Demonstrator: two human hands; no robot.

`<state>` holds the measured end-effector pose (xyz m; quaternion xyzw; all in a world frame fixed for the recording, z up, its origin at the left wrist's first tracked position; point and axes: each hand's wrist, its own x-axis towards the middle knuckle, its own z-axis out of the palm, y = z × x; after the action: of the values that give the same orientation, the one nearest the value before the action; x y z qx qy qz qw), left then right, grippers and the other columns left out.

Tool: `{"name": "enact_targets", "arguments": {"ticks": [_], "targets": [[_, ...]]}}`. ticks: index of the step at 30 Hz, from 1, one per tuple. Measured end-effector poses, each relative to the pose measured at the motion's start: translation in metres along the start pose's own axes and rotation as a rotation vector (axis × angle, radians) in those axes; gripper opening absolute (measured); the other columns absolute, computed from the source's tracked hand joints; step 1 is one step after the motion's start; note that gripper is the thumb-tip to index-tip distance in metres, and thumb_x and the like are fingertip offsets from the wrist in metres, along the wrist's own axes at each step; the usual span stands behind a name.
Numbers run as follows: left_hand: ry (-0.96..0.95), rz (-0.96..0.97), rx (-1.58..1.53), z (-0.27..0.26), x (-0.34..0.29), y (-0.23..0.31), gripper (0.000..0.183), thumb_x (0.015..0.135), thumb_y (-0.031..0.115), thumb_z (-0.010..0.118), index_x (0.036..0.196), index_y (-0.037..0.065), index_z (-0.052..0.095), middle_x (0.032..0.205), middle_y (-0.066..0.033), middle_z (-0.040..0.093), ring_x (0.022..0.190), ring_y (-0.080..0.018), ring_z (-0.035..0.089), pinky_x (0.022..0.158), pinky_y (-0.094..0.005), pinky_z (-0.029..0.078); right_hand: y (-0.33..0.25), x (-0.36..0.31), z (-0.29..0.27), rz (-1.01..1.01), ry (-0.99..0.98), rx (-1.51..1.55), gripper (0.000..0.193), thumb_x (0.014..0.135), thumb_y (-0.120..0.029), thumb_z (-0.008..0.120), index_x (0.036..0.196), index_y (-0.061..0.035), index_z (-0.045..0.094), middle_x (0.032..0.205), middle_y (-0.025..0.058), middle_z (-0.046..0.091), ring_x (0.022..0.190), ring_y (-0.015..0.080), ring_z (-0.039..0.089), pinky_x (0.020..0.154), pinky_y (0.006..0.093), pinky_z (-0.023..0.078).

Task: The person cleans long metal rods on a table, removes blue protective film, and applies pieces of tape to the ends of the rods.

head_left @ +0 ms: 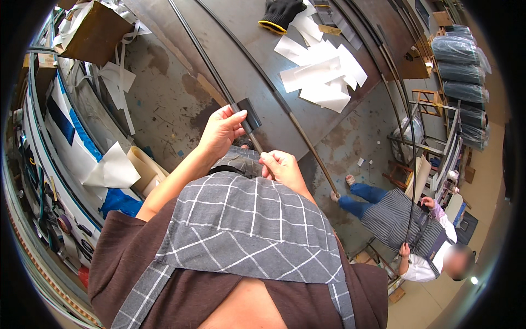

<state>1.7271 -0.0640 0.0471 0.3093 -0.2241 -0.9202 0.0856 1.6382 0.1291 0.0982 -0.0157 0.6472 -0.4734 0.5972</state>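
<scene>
A long thin rod (211, 67), dark along its upper length, runs from the table toward my waist. My left hand (221, 130) pinches a small black flap of sheet material (249, 113) against this rod; whether the flap is wrapped fully around it I cannot tell. Lower down, my right hand (282, 169) is closed on the rod's brownish near end, its fingertips partly hidden. Alongside to the right lies a second rod (249, 59), black on its far part and brown on the near part, which sticks out past the table's edge. Neither hand touches it.
White paper pieces (323, 77) and a black glove (279, 15) lie on the metal table (241, 22). A cardboard box (98, 34) stands far left, beside shelving with sheets and tools. On the right, a person in a striped apron (392, 219) handles a long rod; wrapped rolls (463, 88) are stacked behind.
</scene>
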Motion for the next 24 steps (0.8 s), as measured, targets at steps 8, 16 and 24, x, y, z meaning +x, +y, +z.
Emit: {"name": "enact_targets", "arguments": {"ticks": [8, 16, 24], "targets": [[0.043, 0.043, 0.063, -0.002, -0.006, -0.004, 0.019, 0.093, 0.011, 0.063, 0.11, 0.004, 0.062, 0.102, -0.0056, 0.069, 0.089, -0.0138, 0.068, 0.082, -0.0306, 0.056, -0.003, 0.004, 0.006, 0.003, 0.027, 0.019, 0.039, 0.098, -0.038, 0.056, 0.092, -0.0007, 0.066, 0.066, 0.0028, 0.063, 0.05, 0.0061, 0.053, 0.047, 0.0199, 0.043], [0.05, 0.04, 0.001, -0.007, -0.003, -0.008, 0.017, 0.094, 0.013, 0.061, 0.108, 0.003, 0.062, 0.101, -0.007, 0.07, 0.09, -0.0148, 0.068, 0.08, -0.0313, 0.056, -0.002, 0.008, 0.007, -0.052, 0.034, -0.092, 0.029, 0.096, -0.029, 0.06, 0.092, -0.0007, 0.066, 0.067, 0.0032, 0.064, 0.052, 0.0052, 0.055, 0.047, 0.0192, 0.042], [0.085, 0.121, 0.063, -0.012, -0.008, -0.016, 0.02, 0.095, 0.013, 0.061, 0.111, 0.001, 0.059, 0.107, -0.0134, 0.068, 0.101, -0.0234, 0.067, 0.088, -0.0352, 0.056, 0.007, 0.011, -0.001, -0.173, 0.093, -0.22, 0.035, 0.097, -0.031, 0.058, 0.096, 0.003, 0.065, 0.074, 0.0049, 0.066, 0.055, 0.0073, 0.058, 0.051, 0.022, 0.047]]}}
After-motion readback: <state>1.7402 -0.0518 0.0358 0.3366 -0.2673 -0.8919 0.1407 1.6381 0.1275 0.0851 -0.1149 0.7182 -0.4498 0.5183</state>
